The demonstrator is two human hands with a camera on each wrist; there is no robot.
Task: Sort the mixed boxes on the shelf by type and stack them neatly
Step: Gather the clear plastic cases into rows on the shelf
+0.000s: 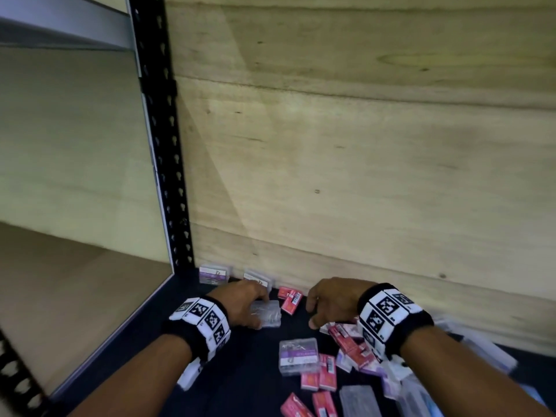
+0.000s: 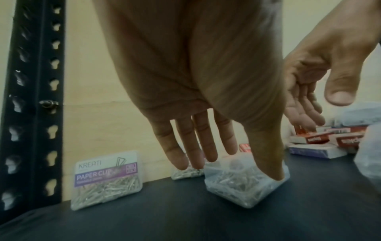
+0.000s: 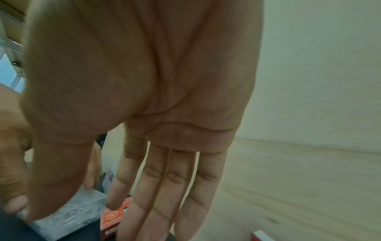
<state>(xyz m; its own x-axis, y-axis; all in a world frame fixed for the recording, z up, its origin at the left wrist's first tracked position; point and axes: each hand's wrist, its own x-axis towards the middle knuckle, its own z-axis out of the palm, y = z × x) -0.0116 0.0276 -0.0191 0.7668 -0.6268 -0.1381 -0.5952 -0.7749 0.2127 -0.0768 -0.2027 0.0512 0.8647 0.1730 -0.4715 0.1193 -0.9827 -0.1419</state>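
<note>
Where pinched by left hand (image 1: 240,302): clear paper-clip box (image 2: 245,184), thumb (image 2: 266,154) on near corner, fingers (image 2: 208,143) slightly apart over far edge. Plain from left wrist, half covered from head. Box flat on black shelf (image 1: 246,371), near back-left corner; long axis seemingly along plywood back wall (image 1: 361,145), foreshortened, not certain. Right hand (image 1: 331,302) flat, fingers straight and together, holding nothing, by red staple boxes (image 1: 290,300). Two labelled boxes (image 2: 107,177) upright against wall. Bare shelf front-left; mixed pile (image 1: 352,347) right.

The label on the upright clear box (image 2: 106,179) reads "KREATI" and "PAPER CLIP".
</note>
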